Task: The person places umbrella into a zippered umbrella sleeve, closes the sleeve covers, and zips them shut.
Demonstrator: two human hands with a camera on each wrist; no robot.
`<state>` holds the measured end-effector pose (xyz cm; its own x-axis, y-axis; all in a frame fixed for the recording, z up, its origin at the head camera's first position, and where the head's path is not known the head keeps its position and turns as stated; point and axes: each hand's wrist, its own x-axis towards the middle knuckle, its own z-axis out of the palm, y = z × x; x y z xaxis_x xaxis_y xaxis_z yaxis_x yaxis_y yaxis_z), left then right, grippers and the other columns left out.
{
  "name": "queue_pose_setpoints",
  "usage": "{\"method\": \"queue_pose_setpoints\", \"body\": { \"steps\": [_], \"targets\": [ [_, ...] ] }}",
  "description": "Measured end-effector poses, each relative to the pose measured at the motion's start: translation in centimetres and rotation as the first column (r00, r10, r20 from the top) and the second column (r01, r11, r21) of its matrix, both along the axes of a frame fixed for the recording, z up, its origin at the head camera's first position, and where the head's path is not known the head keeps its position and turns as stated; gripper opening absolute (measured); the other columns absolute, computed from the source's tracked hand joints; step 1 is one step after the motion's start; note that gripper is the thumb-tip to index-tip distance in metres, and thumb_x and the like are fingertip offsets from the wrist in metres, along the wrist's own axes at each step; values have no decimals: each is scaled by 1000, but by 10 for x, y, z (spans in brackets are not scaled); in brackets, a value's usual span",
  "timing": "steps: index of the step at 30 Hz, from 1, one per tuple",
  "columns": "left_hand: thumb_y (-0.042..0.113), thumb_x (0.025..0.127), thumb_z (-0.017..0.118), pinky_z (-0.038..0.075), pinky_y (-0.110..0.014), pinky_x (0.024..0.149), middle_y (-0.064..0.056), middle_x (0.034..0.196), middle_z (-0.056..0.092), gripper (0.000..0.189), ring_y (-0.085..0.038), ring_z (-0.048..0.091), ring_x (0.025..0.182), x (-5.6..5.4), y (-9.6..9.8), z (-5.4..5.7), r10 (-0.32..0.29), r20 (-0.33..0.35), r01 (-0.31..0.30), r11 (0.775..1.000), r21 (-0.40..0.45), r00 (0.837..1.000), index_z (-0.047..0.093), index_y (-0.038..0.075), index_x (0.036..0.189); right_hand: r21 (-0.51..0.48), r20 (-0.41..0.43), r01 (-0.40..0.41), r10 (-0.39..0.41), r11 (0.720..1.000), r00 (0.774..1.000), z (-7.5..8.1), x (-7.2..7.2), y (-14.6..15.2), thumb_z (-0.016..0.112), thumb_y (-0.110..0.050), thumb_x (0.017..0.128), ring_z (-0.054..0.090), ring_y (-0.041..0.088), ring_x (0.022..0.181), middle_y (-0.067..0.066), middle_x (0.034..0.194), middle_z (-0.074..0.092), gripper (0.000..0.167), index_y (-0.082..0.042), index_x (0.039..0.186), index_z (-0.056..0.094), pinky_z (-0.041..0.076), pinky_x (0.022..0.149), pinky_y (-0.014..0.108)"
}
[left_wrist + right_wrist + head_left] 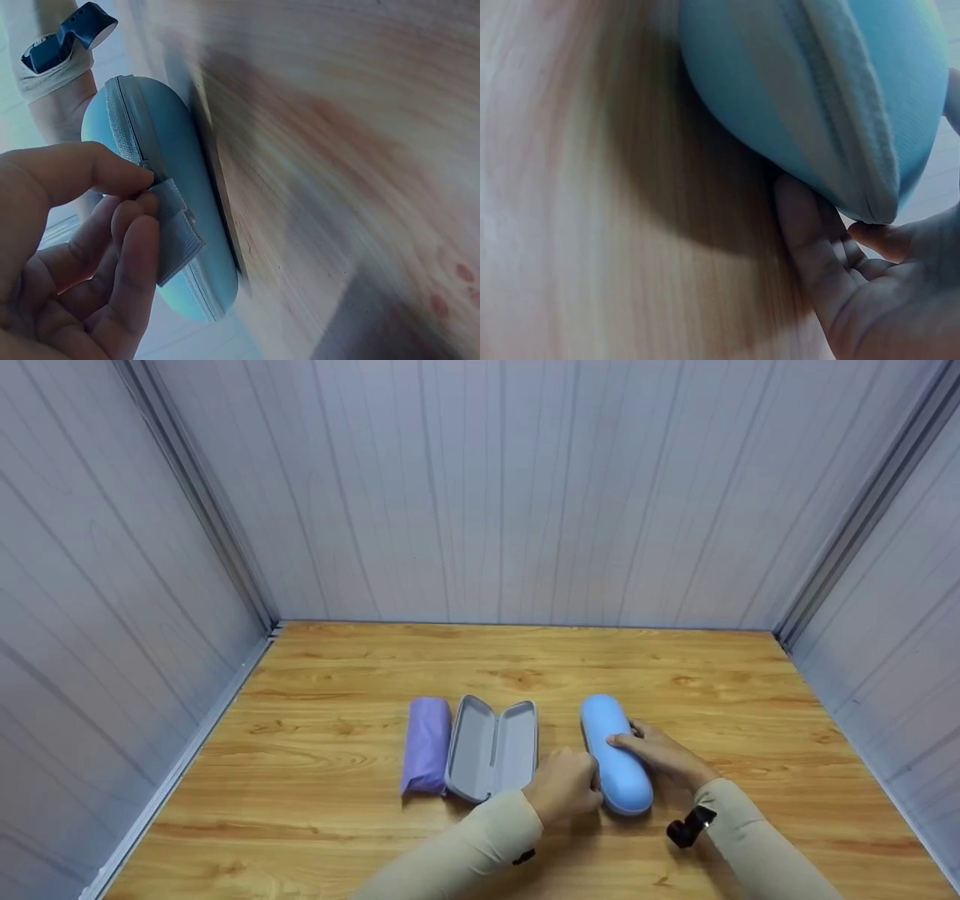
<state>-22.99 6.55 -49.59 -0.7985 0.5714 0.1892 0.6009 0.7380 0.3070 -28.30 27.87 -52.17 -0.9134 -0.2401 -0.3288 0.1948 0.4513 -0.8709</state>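
Note:
A light blue zippered hard case (616, 761) lies closed on the wooden table, slanting toward the front. My right hand (667, 756) holds it from the right, thumb on top and fingers along its far side. In the right wrist view, fingers (802, 225) reach low beside the case's rounded end. At the case's left side, my left hand (564, 786) pinches the zipper pull (152, 174). A grey fabric tab (176, 232) spans the zipper seam just beside those fingertips; the pull itself is mostly hidden by them.
An open grey zippered case (472, 750) lies left of the left hand, its two halves spread. Against its left side is a purple wrapped bundle (426, 742). Pale panel walls (502, 495) enclose the wooden table (315, 840) at the back and sides.

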Motion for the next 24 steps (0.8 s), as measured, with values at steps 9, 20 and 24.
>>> {"method": "queue_pose_setpoints", "body": {
  "steps": [9,20,24],
  "targets": [
    [17,76,82,43,-17,48,9,59,59,12,-3,48,51,-1,-1,0,12,-32,-12,1000,6,999,71,16,70,-22,-6,3,-3,1000,1000,-2,0,-2,63,-52,94,29,49,141,33,157,21,99,5,157,11,23,114,62],
    [14,76,80,37,-17,44,9,57,53,17,-4,43,51,-4,-2,-2,-7,-62,8,1000,22,998,66,14,67,-40,8,-3,3,999,1000,-3,-1,-1,64,-51,94,32,49,139,34,156,20,101,5,158,8,27,113,61],
    [15,76,80,38,-18,44,8,58,54,16,-5,44,51,-4,-1,-3,2,-63,-1,1000,14,998,66,14,69,-36,11,1,0,999,1000,-3,0,-1,64,-51,94,29,50,140,34,157,18,101,3,158,7,26,113,62]
  ]
}}
